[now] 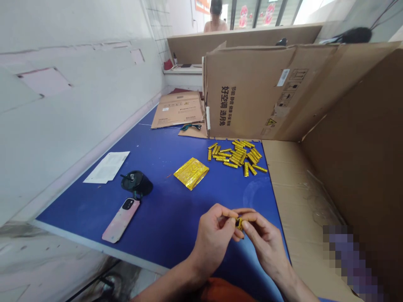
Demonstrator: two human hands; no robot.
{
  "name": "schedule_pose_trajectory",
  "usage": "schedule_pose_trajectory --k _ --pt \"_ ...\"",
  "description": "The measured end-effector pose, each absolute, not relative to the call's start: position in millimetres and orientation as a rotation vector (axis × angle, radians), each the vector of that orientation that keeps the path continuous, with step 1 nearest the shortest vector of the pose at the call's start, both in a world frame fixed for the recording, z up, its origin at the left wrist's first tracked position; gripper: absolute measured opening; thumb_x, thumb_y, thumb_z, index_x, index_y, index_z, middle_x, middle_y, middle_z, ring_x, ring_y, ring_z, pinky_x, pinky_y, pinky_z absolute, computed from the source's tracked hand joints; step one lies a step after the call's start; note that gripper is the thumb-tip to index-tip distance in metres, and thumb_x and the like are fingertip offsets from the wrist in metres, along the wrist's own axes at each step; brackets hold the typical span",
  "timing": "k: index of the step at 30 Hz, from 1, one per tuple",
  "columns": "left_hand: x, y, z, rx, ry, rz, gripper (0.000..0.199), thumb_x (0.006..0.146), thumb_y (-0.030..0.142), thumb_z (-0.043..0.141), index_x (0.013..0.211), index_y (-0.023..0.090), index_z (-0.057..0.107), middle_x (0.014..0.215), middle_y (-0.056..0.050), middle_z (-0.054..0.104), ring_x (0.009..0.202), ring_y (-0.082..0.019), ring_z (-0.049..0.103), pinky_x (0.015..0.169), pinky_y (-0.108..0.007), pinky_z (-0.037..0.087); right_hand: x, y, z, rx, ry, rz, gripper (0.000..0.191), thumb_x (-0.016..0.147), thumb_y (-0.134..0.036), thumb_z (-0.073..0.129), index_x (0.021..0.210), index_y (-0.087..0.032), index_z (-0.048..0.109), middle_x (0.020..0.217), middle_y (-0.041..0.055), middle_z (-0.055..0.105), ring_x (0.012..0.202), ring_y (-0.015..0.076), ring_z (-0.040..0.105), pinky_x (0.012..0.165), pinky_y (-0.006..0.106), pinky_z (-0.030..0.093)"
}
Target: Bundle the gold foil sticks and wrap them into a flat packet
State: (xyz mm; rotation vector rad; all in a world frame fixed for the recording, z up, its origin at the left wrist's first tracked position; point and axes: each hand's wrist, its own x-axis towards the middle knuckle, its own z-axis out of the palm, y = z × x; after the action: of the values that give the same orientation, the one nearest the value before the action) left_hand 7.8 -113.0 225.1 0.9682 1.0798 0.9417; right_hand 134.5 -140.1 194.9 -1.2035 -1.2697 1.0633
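My left hand (215, 235) and my right hand (266, 237) meet low over the blue table (163, 209), right of its middle. Between their fingertips is a small gold wrapper (239, 223) with something dark showing inside, pinched from both sides. My fingers hide part of it. Ahead of my hands lies a loose heap of small gold-wrapped sticks (237, 156). A flat stack of gold foil wrapping sheets (191, 173) rests on the table to the left of that heap.
A black lidded mug (138, 183), a pink phone (121, 220) and a white paper (107, 167) lie on the left. Large cardboard panels (252, 92) wall off the back and right. Flat cardboard (179, 109) and dark-green cord (191, 127) lie at the far end. A person (215, 16) is beyond.
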Motion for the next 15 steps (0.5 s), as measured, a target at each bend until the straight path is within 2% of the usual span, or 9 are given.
schedule_pose_trajectory --k 7,11,15 --pt "4 -106 229 0.973 1.028 0.806 0.009 0.068 0.019 0.054 0.073 0.011 0.054 0.051 -0.001 0.059 0.048 -0.013 0.059 0.05 -0.024 0.048 133 -143 196 -1.242 -1.226 1.105 0.015 0.081 -0.028 0.051 0.073 -0.018 0.059 0.078 0.0048 0.062 0.067 0.0135 0.056 0.059 0.024 0.046" --pt "-4 -96 234 1.037 0.945 0.606 0.014 0.065 0.015 0.055 0.078 0.011 0.054 0.055 0.0 0.059 0.049 -0.012 0.058 0.049 -0.023 0.047 135 -143 199 -1.268 -1.327 1.078 0.016 0.081 -0.028 0.051 0.071 -0.018 0.059 0.074 0.0044 0.061 0.068 0.014 0.055 0.059 0.024 0.045" --pt "-10 -88 236 1.082 0.932 0.471 0.008 0.062 0.011 0.053 0.07 0.012 0.053 0.048 0.002 0.056 0.045 -0.011 0.055 0.048 -0.023 0.046 136 -141 202 -1.24 -1.385 1.135 0.016 0.08 -0.028 0.053 0.069 -0.018 0.06 0.072 0.0032 0.061 0.067 0.0135 0.056 0.063 0.024 0.045"
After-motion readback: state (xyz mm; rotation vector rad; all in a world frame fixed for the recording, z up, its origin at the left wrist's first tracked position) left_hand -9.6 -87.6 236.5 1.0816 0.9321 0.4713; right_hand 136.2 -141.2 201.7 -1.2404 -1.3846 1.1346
